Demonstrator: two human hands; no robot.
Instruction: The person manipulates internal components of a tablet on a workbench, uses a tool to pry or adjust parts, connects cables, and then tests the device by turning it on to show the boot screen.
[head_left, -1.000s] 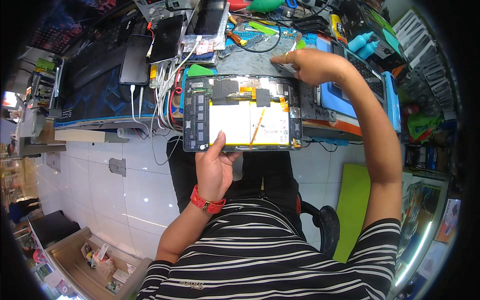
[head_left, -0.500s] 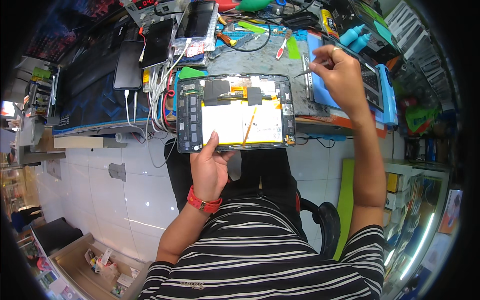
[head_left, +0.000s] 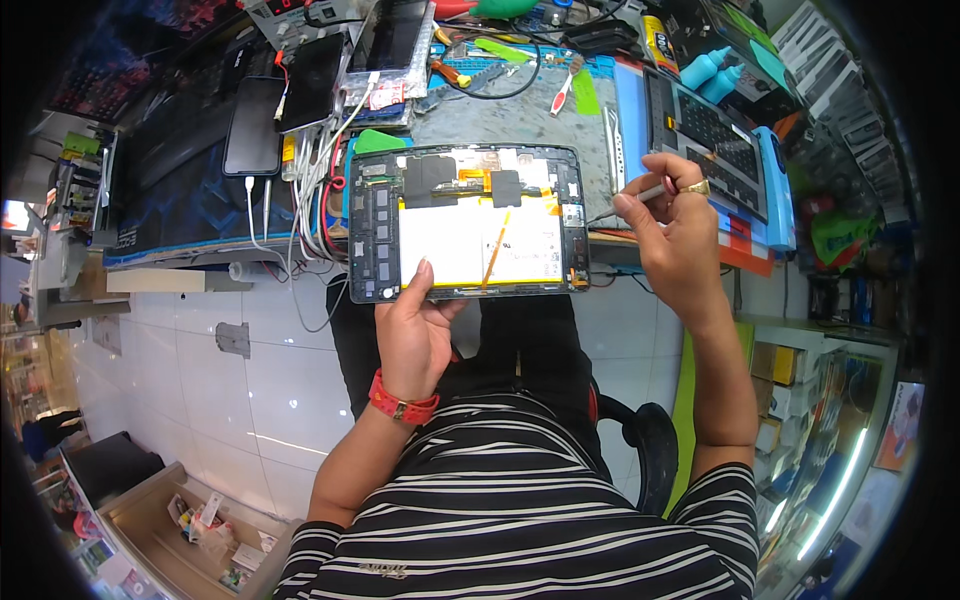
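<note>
My left hand (head_left: pixel 418 335) grips the lower edge of an opened tablet (head_left: pixel 376 222), thumb on top over the battery's edge. Its back is off, showing a large white battery (head_left: pixel 450 238) with yellow borders, black tape patches and an orange ribbon cable (head_left: pixel 497 250). The tablet's far edge lies over the front of the bench. To the right of the tablet, my right hand (head_left: pixel 672 225) pinches a slim precision screwdriver (head_left: pixel 650 193). Its thin tip points left, close to the tablet's right edge; whether it touches cannot be seen.
Phones (head_left: pixel 254 128) and tangled white cables (head_left: pixel 318 185) crowd the bench on the left. A red-handled brush (head_left: pixel 562 95), tweezers (head_left: pixel 613 140) and a green pry card (head_left: pixel 586 93) lie beyond the tablet. A laptop part with keys (head_left: pixel 715 145) and blue bottles (head_left: pixel 704 67) stand at right.
My right hand has come down and nearer, bringing the screwdriver tip from above the bench mat to beside the tablet's right edge. The tablet in my left hand has shifted slightly left.
</note>
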